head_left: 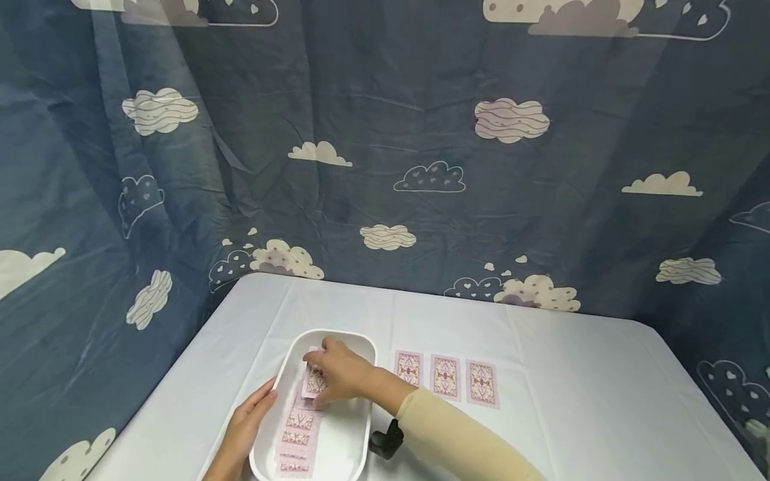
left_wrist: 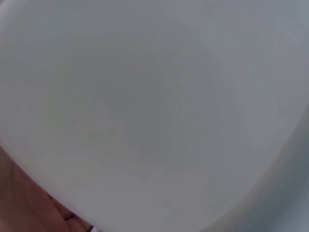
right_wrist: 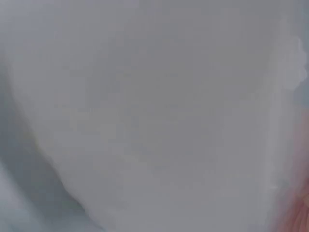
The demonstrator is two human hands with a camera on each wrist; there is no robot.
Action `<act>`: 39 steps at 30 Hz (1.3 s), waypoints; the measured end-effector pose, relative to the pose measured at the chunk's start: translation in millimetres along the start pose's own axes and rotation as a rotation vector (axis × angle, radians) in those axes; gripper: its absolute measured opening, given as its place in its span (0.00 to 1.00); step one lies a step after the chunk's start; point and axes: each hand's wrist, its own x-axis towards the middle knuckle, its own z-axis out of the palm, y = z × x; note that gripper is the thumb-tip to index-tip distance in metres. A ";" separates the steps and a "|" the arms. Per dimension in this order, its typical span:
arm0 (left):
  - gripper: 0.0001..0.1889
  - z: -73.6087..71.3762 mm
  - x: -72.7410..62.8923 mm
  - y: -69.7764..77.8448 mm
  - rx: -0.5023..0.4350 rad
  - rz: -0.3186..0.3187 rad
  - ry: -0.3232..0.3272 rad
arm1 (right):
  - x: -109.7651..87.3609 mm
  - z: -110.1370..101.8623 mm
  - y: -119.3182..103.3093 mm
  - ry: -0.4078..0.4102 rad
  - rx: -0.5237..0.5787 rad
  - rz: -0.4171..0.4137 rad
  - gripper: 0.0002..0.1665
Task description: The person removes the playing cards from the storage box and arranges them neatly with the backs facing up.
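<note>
A white tray (head_left: 341, 441) stands on the table, with overlapping playing cards (head_left: 297, 437) lying face down in a column along its left part. At the tray's left side my left hand (head_left: 245, 427) grips the rim, thumb uppermost. My right hand (head_left: 344, 373) reaches in and pinches a playing card (head_left: 315, 382) by its ends, at the column's far end. The tray's pale wall (left_wrist: 154, 116) fills most of the left wrist view, with part of the left hand (left_wrist: 31, 208) in the lower corner. Blurred white fills the right wrist view.
Right of the tray, three playing cards lie face down in a row: a left one (head_left: 409, 366), a middle one (head_left: 446, 377) and a right one (head_left: 482, 383). The right forearm crosses the tray's right rim. A cloud-patterned curtain (head_left: 361, 200) hangs behind the white table (head_left: 601, 401).
</note>
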 end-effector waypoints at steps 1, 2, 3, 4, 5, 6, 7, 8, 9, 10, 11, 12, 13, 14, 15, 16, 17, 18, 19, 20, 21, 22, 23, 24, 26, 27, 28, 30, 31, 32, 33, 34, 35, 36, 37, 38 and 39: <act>0.26 0.4 -0.3 0.1 -0.001 -0.004 0.000 | -3.1 -3.7 1.1 0.002 0.006 -0.001 0.43; 0.26 0.5 -0.6 0.2 -0.001 -0.004 -0.003 | -6.5 -7.6 2.4 0.003 0.011 0.003 0.43; 0.27 0.4 -0.7 0.5 0.001 -0.007 -0.006 | -9.8 -10.9 4.5 0.005 0.015 0.005 0.44; 0.27 0.2 -0.7 0.7 0.000 -0.013 -0.009 | -13.3 -14.7 6.8 0.006 0.031 0.014 0.44; 0.27 0.1 -0.2 1.0 -0.007 -0.021 -0.014 | -16.9 -18.4 9.7 0.007 0.048 0.021 0.44; 0.28 -0.3 0.0 1.3 -0.009 -0.029 -0.020 | -20.8 -22.2 12.6 0.012 0.067 0.027 0.44; 0.29 -0.5 0.3 1.3 -0.015 -0.035 -0.029 | -24.7 -26.1 15.8 0.014 0.087 0.034 0.44; 0.29 -0.8 0.4 1.4 -0.019 -0.048 -0.033 | -29.1 -29.9 19.0 0.017 0.110 0.040 0.44; 0.30 -0.7 0.6 1.3 -0.026 -0.055 -0.038 | -33.8 -33.1 22.4 0.020 0.136 0.041 0.44; 0.30 -1.7 0.8 1.6 -0.027 -0.066 -0.037 | -37.8 -36.5 25.3 0.025 0.166 0.045 0.44; 0.30 -2.5 0.9 1.8 -0.028 -0.068 -0.038 | -42.1 -39.6 28.1 0.033 0.189 0.047 0.44; 0.30 -3.1 0.9 1.9 -0.029 -0.071 -0.036 | -46.7 -42.4 30.9 0.044 0.211 0.049 0.43; 0.29 -3.4 0.8 1.9 -0.033 -0.069 -0.037 | -51.7 -45.2 33.9 0.055 0.233 0.052 0.43; 0.29 -3.4 0.5 2.0 -0.031 -0.069 -0.035 | -57.1 -46.9 37.7 0.068 0.253 0.054 0.42; 0.29 -3.2 0.4 1.9 -0.032 -0.063 -0.035 | -62.6 -48.7 41.3 0.080 0.270 0.062 0.42; 0.29 -2.9 0.1 1.9 -0.031 -0.064 -0.034 | -68.6 -50.7 45.1 0.092 0.282 0.072 0.42; 0.29 -2.2 0.0 2.1 -0.034 -0.065 -0.035 | -74.8 -52.5 49.2 0.106 0.293 0.079 0.42; 0.29 -1.4 0.1 2.0 -0.035 -0.062 -0.035 | -81.5 -54.1 53.4 0.118 0.306 0.085 0.42; 0.28 -0.7 0.3 2.0 -0.035 -0.054 -0.037 | -88.5 -55.6 57.5 0.129 0.315 0.093 0.42; 0.28 0.0 0.5 2.0 -0.032 -0.055 -0.038 | -95.3 -57.1 61.5 0.140 0.322 0.100 0.42; 0.29 0.5 0.7 2.1 -0.030 -0.055 -0.039 | -102.1 -58.8 64.9 0.151 0.329 0.108 0.42; 0.28 0.6 1.0 1.9 -0.026 -0.048 -0.043 | -108.4 -59.8 68.7 0.161 0.335 0.110 0.42; 0.28 0.4 1.4 1.8 -0.026 -0.052 -0.045 | -114.3 -60.5 72.5 0.172 0.339 0.109 0.42; 0.28 -0.1 1.6 1.5 -0.023 -0.048 -0.048 | -119.6 -60.9 75.9 0.178 0.338 0.111 0.42; 0.29 -1.9 1.7 1.6 -0.021 -0.068 -0.048 | -127.5 -60.9 82.2 0.185 0.328 0.114 0.41; 0.29 -2.8 1.5 1.8 -0.020 -0.074 -0.047 | -130.9 -60.7 85.0 0.183 0.323 0.114 0.41; 0.30 -3.5 1.3 2.1 -0.021 -0.079 -0.047 | -134.2 -60.5 87.9 0.180 0.316 0.114 0.42; 0.30 -4.1 1.0 3.0 -0.013 -0.092 -0.041 | -141.4 -59.9 93.2 0.172 0.300 0.123 0.42; 0.30 -4.1 0.9 3.3 -0.010 -0.091 -0.040 | -145.6 -59.6 96.2 0.170 0.295 0.131 0.42; 0.30 -3.9 0.9 3.5 -0.005 -0.093 -0.040 | -150.1 -59.1 99.8 0.170 0.293 0.138 0.42; 0.30 -3.5 0.8 3.5 -0.002 -0.088 -0.040 | -155.3 -58.3 104.0 0.169 0.285 0.151 0.43; 0.30 -3.0 0.8 3.4 -0.001 -0.084 -0.042 | -161.1 -57.4 108.7 0.169 0.278 0.165 0.43; 0.30 -2.4 1.0 3.0 -0.001 -0.083 -0.043 | -167.7 -56.2 113.9 0.169 0.268 0.177 0.43; 0.30 -1.8 0.9 2.7 -0.005 -0.081 -0.046 | -174.6 -55.2 119.3 0.162 0.255 0.191 0.43; 0.29 -1.2 0.9 2.3 -0.011 -0.083 -0.048 | -181.8 -54.1 125.0 0.154 0.243 0.200 0.43; 0.30 -0.7 0.9 1.9 -0.015 -0.082 -0.050 | -189.2 -52.8 130.7 0.144 0.232 0.212 0.43; 0.29 -0.2 0.7 1.6 -0.021 -0.082 -0.051 | -196.8 -51.5 136.3 0.131 0.220 0.221 0.43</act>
